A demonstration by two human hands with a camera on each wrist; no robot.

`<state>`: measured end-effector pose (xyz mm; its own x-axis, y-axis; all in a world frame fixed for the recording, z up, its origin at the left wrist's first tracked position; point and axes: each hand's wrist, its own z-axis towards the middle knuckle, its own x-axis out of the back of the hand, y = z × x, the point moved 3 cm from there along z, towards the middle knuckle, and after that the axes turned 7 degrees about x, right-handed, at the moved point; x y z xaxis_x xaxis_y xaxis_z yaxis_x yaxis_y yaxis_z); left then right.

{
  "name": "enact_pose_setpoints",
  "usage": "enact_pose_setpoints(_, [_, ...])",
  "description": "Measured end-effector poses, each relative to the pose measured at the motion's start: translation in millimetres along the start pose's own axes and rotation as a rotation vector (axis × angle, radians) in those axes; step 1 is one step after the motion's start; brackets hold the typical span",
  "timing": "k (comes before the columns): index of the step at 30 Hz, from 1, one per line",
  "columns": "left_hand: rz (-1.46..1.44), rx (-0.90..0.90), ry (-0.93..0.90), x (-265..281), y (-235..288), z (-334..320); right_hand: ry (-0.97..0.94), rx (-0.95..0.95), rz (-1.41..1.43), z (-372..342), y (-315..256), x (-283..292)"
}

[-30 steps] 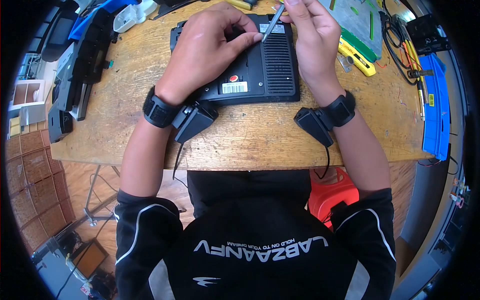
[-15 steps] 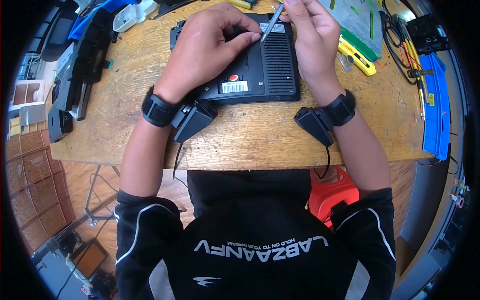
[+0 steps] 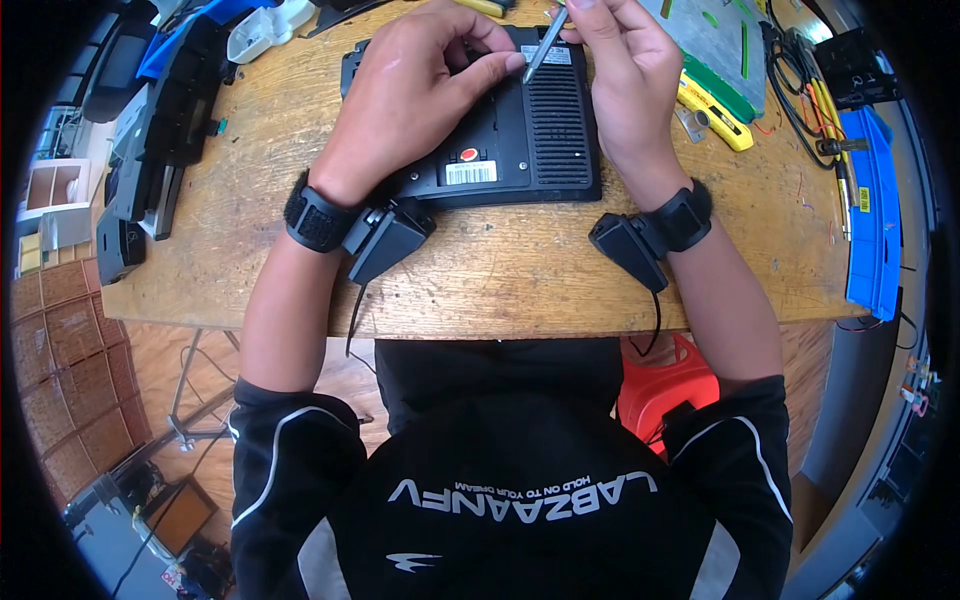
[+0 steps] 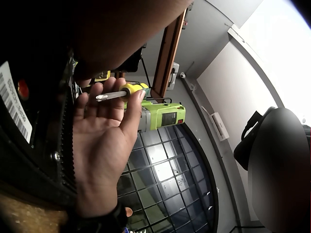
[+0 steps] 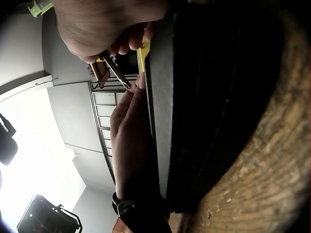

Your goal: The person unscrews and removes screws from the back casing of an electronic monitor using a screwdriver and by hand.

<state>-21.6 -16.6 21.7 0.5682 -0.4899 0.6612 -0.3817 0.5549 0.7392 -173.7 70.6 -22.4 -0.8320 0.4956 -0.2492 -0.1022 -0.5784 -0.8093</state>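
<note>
A black electronic device with vent slots, screws and a barcode label (image 3: 471, 172) lies on the wooden table, its underside (image 3: 560, 135) facing up. My right hand (image 3: 632, 85) holds a screwdriver (image 3: 545, 52) between thumb and fingers, its shaft slanting down towards the vents. In the left wrist view the screwdriver (image 4: 112, 95) shows a cross-shaped tip and a yellow handle. My left hand (image 3: 405, 95) lies over the device's left half, thumb and index fingertips close beside the screwdriver's shaft. From the right wrist view, the left hand's fingers (image 5: 129, 107) reach along the device's top face, near the tip.
Right of the device lie a yellow utility knife (image 3: 715, 115), a grey-green board (image 3: 725, 55) and black cables (image 3: 790, 75). A blue bin (image 3: 870, 220) stands at the right edge. On the left are black cases (image 3: 165, 120) and a white container (image 3: 265, 35).
My left thumb has shifted slightly up, away from the screwdriver's tip. The right hand and screwdriver have stayed nearly still.
</note>
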Motion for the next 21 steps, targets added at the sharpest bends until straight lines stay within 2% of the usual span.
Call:
enact_pose_setpoints(7, [-0.121, -0.031, 0.03, 6.7, -5.5, -0.3, 0.016, 0.015, -0.029, -0.7, -5.2, -2.7])
enact_pose_setpoints(9, [0.033, -0.114, 0.185, 23.0, -9.9, 2.7, 0.018, -0.012, -0.066, -1.0, -5.2, -1.8])
enact_pose_setpoints(10, [0.036, -0.16, 0.247, 32.2, -16.2, 7.8, 0.017, 0.033, -0.069, -0.5, -2.7, -0.5])
enact_pose_setpoints(11, [0.086, -0.012, 0.216, 46.9, -25.6, 11.0, 0.017, 0.037, -0.059, 0.1, -3.0, 0.3])
enact_pose_setpoints(13, [0.192, -0.279, 0.311, 71.5, -64.7, 21.4, 0.001, -0.012, -0.028, -1.4, -4.0, -0.5])
enact_pose_setpoints(16, [0.51, 0.006, 0.286, 99.1, -97.5, 23.2, 0.004, 0.024, -0.101, 0.0, 3.8, 7.1])
enact_pose_setpoints(18, [0.549, 0.076, 0.289, 103.0, -118.8, 24.0, -0.011, 0.054, -0.173, -0.6, 4.6, 8.7])
enact_pose_setpoints(19, [0.586, 0.145, 0.291, 104.5, -128.4, 24.2, -0.001, 0.018, -0.107, -0.9, -1.5, 3.4])
enact_pose_setpoints(21, [0.57, 0.158, 0.278, 105.0, -142.0, 24.8, 0.007, -0.02, -0.039, -1.3, 1.5, 3.7])
